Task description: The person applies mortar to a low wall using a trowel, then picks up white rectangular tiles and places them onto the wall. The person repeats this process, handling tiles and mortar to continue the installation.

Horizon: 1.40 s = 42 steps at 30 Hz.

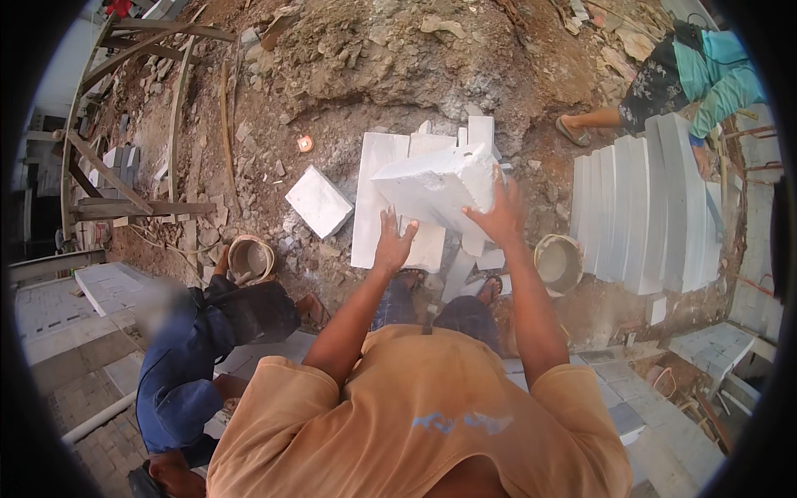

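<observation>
A thick white lightweight concrete block (440,187) stands tilted in front of me, one rough edge facing up. My right hand (503,214) grips its right end, the thumb on the near face and the fingers round the far side. Just short of the block's near left side is my left hand (393,242), open with fingers and thumb apart; whether it touches the block I cannot tell. Beneath lie flat white slabs (367,224), with broken white pieces (459,274) close to my feet. Another white block (320,202) rests on the dirt to the left.
Buckets stand at my left (251,259) and right (558,264). A long row of white blocks (635,212) is on the right, where a person in a teal top (721,70) reaches in. Another person in blue (187,365) bends at my left. Wooden frames (124,207) and a dirt mound (390,58) lie beyond.
</observation>
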### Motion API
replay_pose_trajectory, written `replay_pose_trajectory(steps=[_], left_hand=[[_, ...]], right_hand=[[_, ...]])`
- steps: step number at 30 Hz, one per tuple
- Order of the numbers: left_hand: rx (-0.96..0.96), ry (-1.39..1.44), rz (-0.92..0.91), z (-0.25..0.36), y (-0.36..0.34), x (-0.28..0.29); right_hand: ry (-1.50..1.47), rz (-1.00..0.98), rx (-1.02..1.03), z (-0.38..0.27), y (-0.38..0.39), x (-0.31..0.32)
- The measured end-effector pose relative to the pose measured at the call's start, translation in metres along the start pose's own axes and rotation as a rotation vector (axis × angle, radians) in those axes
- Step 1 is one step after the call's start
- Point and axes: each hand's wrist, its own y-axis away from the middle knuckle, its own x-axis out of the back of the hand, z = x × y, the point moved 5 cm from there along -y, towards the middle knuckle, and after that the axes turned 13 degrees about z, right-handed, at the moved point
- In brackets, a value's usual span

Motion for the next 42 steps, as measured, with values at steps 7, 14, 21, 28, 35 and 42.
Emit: replay_pose_trajectory(steps=[7, 14, 21, 28, 35, 42], left_hand=[[0.554, -0.324, 0.039, -0.227, 0.172, 0.060], [0.774, -0.481, -0.036, -0.234, 0.309, 0.047], [0.719, -0.527, -0.079, -0.182, 0.302, 0.003], [1.066, -0.420, -0.249, -0.183, 0.338, -0.018], [1.251, -0.396, -0.243, -0.129, 0.371, -0.009], [1.216, -0.345, -0.319, -0.095, 0.411, 0.005]], right_hand=[[-0.410, 0.001, -0.403, 0.208, -0.052, -0.047], [-0.920, -0.139, -0.706, 0.412, -0.038, -0.161], [-0.918, -0.215, -1.126, 0.565, 0.043, -0.264], [-0.847, -0.271, -1.089, 0.591, 0.047, -0.295], [-0.484, -0.282, -0.701, 0.603, 0.045, -0.284], [-0.654, -0.389, -0.775, 0.540, 0.162, -0.209]])
